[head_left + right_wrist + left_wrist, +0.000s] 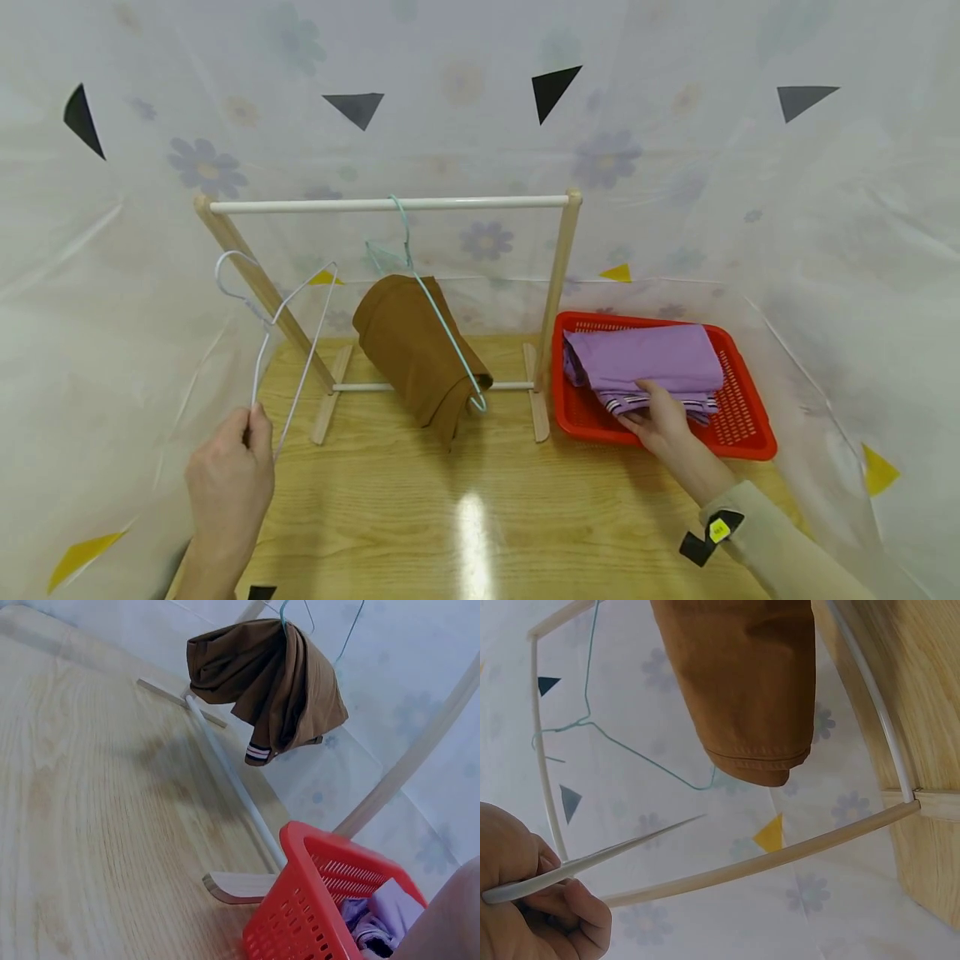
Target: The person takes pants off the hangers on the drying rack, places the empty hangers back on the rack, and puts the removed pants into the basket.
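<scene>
In the head view my left hand (231, 479) grips a white wire hanger (306, 358) by its lower part, left of the rack, with the hook pointing up. My right hand (663, 421) pinches the front edge of a folded purple garment (645, 358) with striped trim, thumb on top and fingers beneath. That garment lies in a red plastic basket (570, 417). Brown trousers (408, 342) hang folded over a mint green hanger (450, 333) hooked on the rack's top bar. In the right wrist view only a blurred part of the right hand (450, 919) shows.
A wooden rack with a white top bar (480, 202) stands on the wood-grain table (390, 517), its right foot (537, 417) close beside the basket. Floral sheeting (465, 108) with taped black, grey and yellow triangles encloses the back and sides.
</scene>
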`<state>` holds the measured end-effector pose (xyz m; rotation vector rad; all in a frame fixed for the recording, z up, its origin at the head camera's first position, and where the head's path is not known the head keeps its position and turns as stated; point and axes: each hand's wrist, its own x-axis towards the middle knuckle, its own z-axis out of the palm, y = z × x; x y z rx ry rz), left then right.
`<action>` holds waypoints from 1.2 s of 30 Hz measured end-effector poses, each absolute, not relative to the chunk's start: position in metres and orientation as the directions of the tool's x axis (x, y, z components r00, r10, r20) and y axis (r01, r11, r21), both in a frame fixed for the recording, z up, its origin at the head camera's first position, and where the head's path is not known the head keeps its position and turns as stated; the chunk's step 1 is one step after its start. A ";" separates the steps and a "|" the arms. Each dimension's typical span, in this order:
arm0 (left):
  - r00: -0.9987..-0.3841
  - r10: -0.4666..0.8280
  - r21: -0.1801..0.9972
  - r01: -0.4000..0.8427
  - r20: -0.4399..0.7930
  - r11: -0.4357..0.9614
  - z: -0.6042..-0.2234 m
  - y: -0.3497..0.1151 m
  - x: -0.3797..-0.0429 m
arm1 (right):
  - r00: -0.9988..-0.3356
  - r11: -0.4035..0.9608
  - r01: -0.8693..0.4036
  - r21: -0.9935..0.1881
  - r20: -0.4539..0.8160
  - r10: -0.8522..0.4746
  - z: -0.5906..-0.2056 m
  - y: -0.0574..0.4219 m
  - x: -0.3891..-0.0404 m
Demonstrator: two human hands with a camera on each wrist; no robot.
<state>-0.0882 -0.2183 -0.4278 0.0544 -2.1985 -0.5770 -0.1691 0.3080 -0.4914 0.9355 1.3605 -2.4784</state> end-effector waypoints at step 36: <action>-0.640 -0.231 0.413 0.149 0.733 0.898 -0.429 -0.217 -0.089 | -0.980 0.553 0.174 -0.815 -0.201 0.012 -0.485 0.348 -0.224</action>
